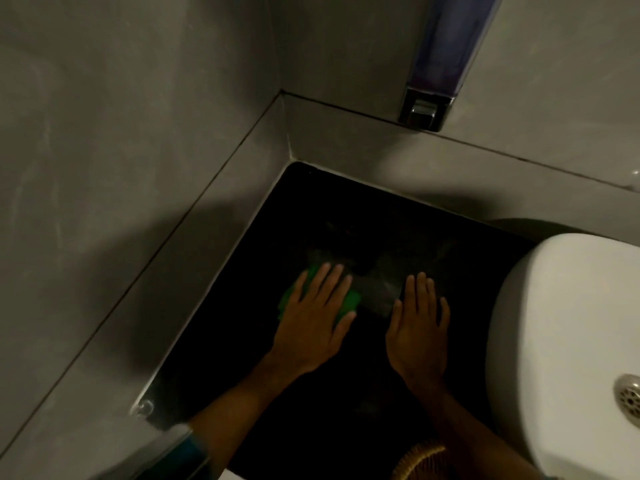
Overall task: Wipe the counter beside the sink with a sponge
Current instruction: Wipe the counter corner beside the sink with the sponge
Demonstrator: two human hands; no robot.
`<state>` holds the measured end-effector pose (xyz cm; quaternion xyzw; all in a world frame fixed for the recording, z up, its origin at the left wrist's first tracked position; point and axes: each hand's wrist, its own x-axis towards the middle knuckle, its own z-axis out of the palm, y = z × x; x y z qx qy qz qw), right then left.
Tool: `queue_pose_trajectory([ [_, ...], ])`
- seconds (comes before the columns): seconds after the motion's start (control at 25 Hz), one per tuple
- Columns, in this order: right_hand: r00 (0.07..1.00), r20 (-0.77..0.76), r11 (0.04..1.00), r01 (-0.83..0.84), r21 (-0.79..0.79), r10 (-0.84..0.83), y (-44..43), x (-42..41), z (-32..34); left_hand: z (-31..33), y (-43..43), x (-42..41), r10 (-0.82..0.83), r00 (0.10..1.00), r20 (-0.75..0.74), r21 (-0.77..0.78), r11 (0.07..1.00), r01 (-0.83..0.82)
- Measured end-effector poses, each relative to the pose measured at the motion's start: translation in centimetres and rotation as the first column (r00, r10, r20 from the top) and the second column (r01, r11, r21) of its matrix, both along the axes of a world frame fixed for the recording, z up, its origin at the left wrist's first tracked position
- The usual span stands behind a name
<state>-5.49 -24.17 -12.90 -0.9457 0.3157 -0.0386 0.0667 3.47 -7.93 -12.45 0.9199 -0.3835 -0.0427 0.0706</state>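
A black counter fills the corner left of a white sink. A green sponge lies flat on the counter's left part, mostly covered by my left hand, which presses down on it with fingers spread. My right hand rests flat on the counter beside it, fingers together, holding nothing, a short gap from the sink's rim. A pale wet smear shows on the counter between the two hands.
Grey tiled walls with a low ledge close the counter at left and back. A soap dispenser hangs on the back wall. The sink drain sits at the right edge. A woven basket rim shows at the bottom.
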Motion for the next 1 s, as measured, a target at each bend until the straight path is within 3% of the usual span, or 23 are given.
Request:
queue_pose_trajectory([
  [0.16, 1.000, 0.026, 1.000, 0.008, 0.016, -0.008, 0.2, 0.1, 0.3, 0.2, 6.3, 1.5, 0.198, 0.980, -0.010, 0.007, 0.980, -0.197],
  [0.4, 0.998, 0.053, 0.999, 0.015, 0.037, -0.017, -0.1, 0.1, -0.7, 0.4, -1.9, 12.6, 0.356, 0.933, 0.045, -0.040, 0.934, -0.354],
  [0.52, 0.998, 0.056, 0.999, 0.004, 0.047, -0.006, 0.0, 0.1, -0.8, 0.2, -8.0, 16.0, 0.299, 0.954, 0.020, -0.023, 0.954, -0.299],
  [0.68, 0.987, 0.156, 0.994, 0.022, 0.109, -0.039, -0.4, 0.6, -0.5, 0.0, -13.3, 13.6, 0.070, 0.997, 0.041, -0.032, 0.997, -0.069],
  [0.84, 0.904, 0.392, 0.956, 0.060, 0.287, -0.174, -0.6, 1.0, 0.0, -0.1, -10.0, 6.6, 0.006, 1.000, 0.019, -0.077, 0.997, -0.005],
  [1.0, 0.793, 0.426, 0.777, 0.093, 0.623, -0.436, -0.6, 0.7, 2.1, 0.9, -3.8, -2.5, -0.061, 0.979, -0.194, -0.156, 0.987, 0.031],
])
